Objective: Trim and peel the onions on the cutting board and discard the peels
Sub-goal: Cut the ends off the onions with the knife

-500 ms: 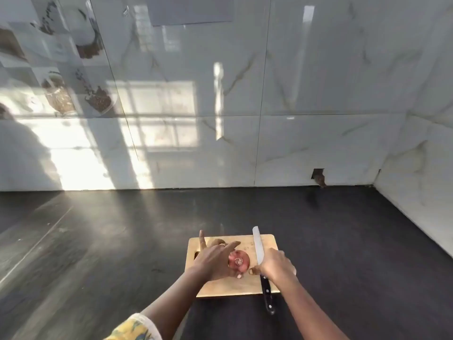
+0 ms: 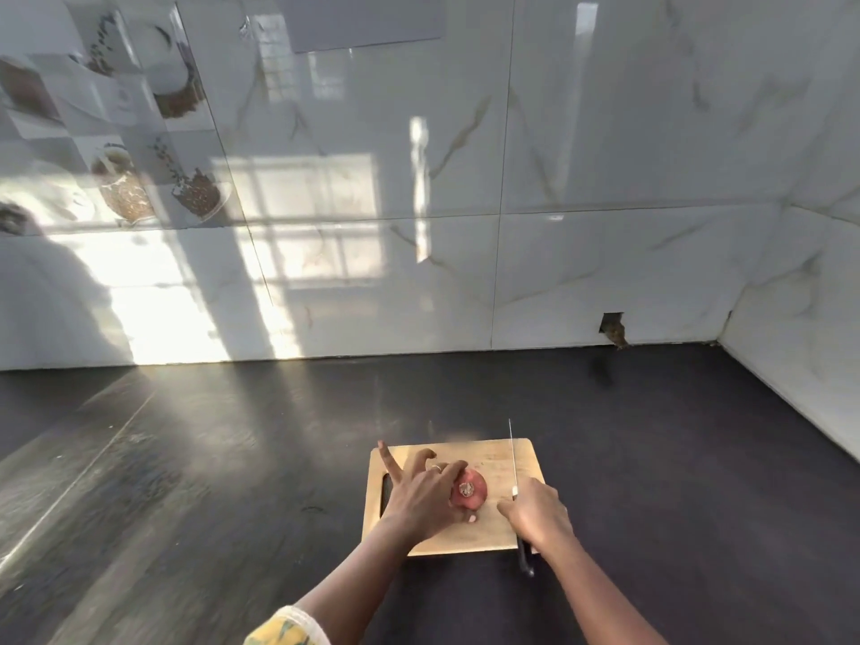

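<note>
A red onion [image 2: 470, 492] lies on its side on the wooden cutting board [image 2: 498, 533], its root end facing me. My left hand [image 2: 421, 498] holds the onion from the left between thumb and fingers, with the index finger raised. My right hand [image 2: 537, 514] grips the black handle of a knife [image 2: 513, 463] just right of the onion. The blade stands on edge and points away from me, apart from the onion. I cannot make out any other onions behind my left hand.
The board sits near the front of a dark countertop [image 2: 232, 458]. Marble-look wall tiles [image 2: 512, 179] rise behind and on the right. A small hole [image 2: 613, 328] breaks the wall at the counter's back right.
My right hand has turned the knife so its blade stands on edge and has shifted slightly right of the onion. My left hand keeps its hold on the onion.
</note>
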`<state>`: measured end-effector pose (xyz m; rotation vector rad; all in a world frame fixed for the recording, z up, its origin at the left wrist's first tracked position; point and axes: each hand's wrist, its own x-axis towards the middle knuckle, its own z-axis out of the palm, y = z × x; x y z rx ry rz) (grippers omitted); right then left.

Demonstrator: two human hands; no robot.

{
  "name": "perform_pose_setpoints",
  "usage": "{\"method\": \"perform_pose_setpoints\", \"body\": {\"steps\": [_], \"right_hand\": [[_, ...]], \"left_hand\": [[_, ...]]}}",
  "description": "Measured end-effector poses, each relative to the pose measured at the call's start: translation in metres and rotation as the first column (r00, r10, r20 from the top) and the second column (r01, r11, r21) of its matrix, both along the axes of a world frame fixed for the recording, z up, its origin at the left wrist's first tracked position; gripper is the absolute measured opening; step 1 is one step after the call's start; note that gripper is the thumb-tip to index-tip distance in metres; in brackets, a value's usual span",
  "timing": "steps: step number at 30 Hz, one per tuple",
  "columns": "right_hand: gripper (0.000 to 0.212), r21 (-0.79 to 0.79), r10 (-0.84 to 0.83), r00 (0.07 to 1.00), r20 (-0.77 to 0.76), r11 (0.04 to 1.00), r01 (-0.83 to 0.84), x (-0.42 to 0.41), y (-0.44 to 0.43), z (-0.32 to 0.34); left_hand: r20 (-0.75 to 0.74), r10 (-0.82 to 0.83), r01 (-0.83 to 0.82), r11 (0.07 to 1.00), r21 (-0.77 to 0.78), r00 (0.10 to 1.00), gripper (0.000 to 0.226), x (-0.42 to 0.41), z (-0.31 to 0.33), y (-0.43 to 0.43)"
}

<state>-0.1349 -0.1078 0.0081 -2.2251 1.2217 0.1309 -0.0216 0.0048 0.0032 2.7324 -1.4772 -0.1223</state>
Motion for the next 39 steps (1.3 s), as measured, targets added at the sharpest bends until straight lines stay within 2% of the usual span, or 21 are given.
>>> {"method": "perform_pose_setpoints", "body": {"steps": [3, 6, 9, 12, 16, 19, 21, 23, 25, 28, 30, 33, 35, 39], "right_hand": [[0.016, 0.032, -0.042, 0.995, 0.087, 0.999, 0.039, -0.003, 0.001, -0.001], [0.019, 0.202, -0.173, 0.949, 0.265, 0.972, 0.121, -0.005, 0.002, -0.006], [0.014, 0.355, -0.257, 0.886, 0.386, 0.928, 0.115, -0.006, 0.008, -0.007], [0.012, 0.416, -0.314, 0.835, 0.452, 0.902, 0.114, -0.006, 0.014, -0.008], [0.011, 0.477, -0.343, 0.804, 0.486, 0.875, 0.085, 0.000, 0.021, -0.014], [0.009, 0.535, -0.399, 0.772, 0.495, 0.840, 0.091, 0.005, 0.022, -0.017], [0.008, 0.558, -0.419, 0.761, 0.495, 0.825, 0.091, 0.007, 0.022, -0.018], [0.008, 0.558, -0.416, 0.761, 0.498, 0.825, 0.085, 0.008, 0.021, -0.018], [0.009, 0.546, -0.401, 0.767, 0.501, 0.834, 0.080, 0.009, 0.020, -0.018], [0.013, 0.540, -0.390, 0.777, 0.495, 0.838, 0.076, 0.014, 0.019, -0.018], [0.019, 0.529, -0.372, 0.790, 0.487, 0.846, 0.073, 0.017, 0.020, -0.018], [0.030, 0.497, -0.353, 0.808, 0.472, 0.864, 0.086, 0.020, 0.022, -0.018], [0.030, 0.489, -0.354, 0.813, 0.463, 0.867, 0.099, 0.021, 0.021, -0.019], [0.028, 0.469, -0.353, 0.815, 0.459, 0.876, 0.116, 0.025, 0.018, -0.020]], "left_hand": [[0.021, 0.004, -0.003, 1.000, -0.016, 1.000, 0.066, -0.004, 0.005, -0.006], [0.003, 0.084, -0.084, 0.995, -0.054, 0.996, 0.060, -0.002, 0.006, -0.011], [-0.037, 0.157, -0.160, 0.982, -0.099, 0.987, 0.055, 0.005, 0.008, -0.016], [-0.048, 0.221, -0.225, 0.969, -0.103, 0.974, 0.048, 0.010, 0.013, -0.023], [-0.085, 0.239, -0.246, 0.966, -0.081, 0.967, 0.048, 0.013, 0.010, -0.034], [-0.165, 0.163, -0.191, 0.967, -0.170, 0.973, 0.046, 0.015, 0.002, -0.037], [-0.268, 0.120, -0.173, 0.968, -0.182, 0.956, 0.054, 0.016, 0.000, -0.037], [-0.281, 0.085, -0.127, 0.983, -0.136, 0.956, 0.069, 0.018, 0.000, -0.037], [-0.273, 0.057, -0.102, 0.983, -0.154, 0.960, 0.065, 0.019, 0.001, -0.040], [-0.356, 0.075, -0.166, 0.958, -0.232, 0.932, 0.042, 0.013, 0.004, -0.049], [-0.387, 0.113, -0.224, 0.941, -0.255, 0.915, 0.036, 0.007, 0.001, -0.059], [-0.455, 0.198, -0.354, 0.889, -0.289, 0.868, 0.038, -0.003, -0.004, -0.070], [-0.514, 0.228, -0.436, 0.837, -0.330, 0.827, 0.041, -0.008, -0.007, -0.072], [-0.599, 0.170, -0.491, 0.760, -0.426, 0.783, 0.049, -0.013, -0.016, -0.068]]}}
